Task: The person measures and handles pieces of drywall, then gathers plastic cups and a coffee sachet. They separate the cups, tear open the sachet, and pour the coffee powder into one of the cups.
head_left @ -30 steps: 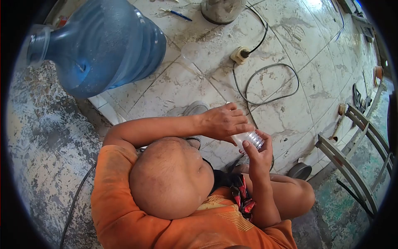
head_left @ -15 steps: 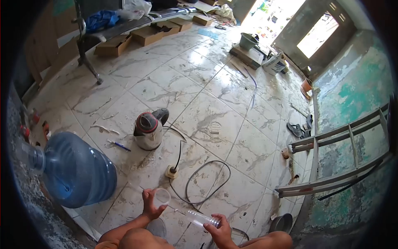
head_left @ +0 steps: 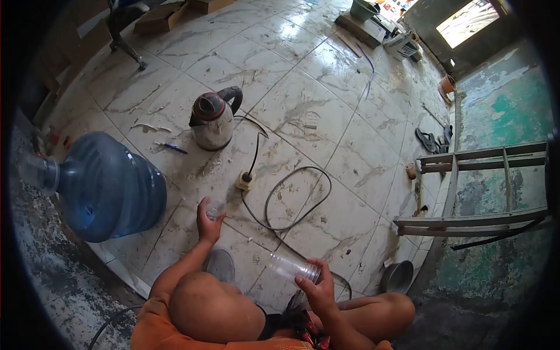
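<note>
My left hand point(head_left: 208, 223) is closed around a small clear plastic cup point(head_left: 216, 207), held out over the tiles. In my right hand point(head_left: 318, 287), thumb and fingers grip a longer clear plastic cup point(head_left: 287, 266) near its ribbed end; it lies almost sideways, pointing left. The two cups are apart. Beyond my left hand stands an electric kettle point(head_left: 213, 129) with a red ring and black handle. A large blue water jug point(head_left: 114, 189) lies on its side to the left. Small dark and red packets point(head_left: 309, 332) rest in my lap.
A power cord point(head_left: 300, 170) loops across the floor from an extension socket point(head_left: 245, 180). A blue pen point(head_left: 170, 147) lies near the kettle. On the right are a metal ladder point(head_left: 478, 219), a grey bowl point(head_left: 397, 277) and sandals point(head_left: 429, 140). A cardboard box point(head_left: 160, 19) sits far left.
The view has tipped downward, showing more of my legs. The left-hand cup has turned, so its round rim no longer faces me. Both hands still hold their cups.
</note>
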Tool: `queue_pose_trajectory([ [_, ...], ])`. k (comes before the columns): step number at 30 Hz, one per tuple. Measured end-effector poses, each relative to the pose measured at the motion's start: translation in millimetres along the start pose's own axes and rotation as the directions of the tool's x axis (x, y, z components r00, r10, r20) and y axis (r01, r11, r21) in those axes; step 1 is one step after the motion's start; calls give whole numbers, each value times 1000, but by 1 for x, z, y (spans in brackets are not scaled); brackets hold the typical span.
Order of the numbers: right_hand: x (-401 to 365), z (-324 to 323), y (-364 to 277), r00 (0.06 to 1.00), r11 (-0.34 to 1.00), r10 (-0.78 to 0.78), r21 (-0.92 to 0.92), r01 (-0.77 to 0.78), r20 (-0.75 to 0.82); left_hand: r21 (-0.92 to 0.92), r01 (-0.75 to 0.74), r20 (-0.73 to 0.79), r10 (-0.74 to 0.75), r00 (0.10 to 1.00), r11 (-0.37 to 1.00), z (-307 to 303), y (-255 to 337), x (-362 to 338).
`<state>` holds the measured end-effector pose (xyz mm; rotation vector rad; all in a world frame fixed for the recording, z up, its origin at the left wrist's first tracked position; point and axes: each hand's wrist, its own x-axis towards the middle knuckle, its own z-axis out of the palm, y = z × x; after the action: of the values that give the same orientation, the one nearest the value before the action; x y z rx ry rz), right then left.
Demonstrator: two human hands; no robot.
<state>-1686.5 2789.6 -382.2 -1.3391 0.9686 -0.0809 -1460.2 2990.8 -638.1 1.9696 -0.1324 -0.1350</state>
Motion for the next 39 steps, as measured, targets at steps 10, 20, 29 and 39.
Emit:
queue_pose_trajectory([
  [10, 5, -2, 5, 1000, 996, -19, -89, 20, 12, -28, 123, -99, -125, 987, 992, 9, 0, -12],
  [20, 7, 13, 0, 997, 898, -74, -435, 64, -5, -261, -645, 642, 628, 439, 718, -46, 152, -16],
  [29, 8, 27, -3, 996, 920, 31, -391, 6, 89, -396, -619, 803, 583, 125, 678, -12, 177, -25],
  [39, 20, 27, 2, 996, 981, -72, -175, 81, 59, -255, -472, 599, 521, 608, 844, -60, 80, -28],
])
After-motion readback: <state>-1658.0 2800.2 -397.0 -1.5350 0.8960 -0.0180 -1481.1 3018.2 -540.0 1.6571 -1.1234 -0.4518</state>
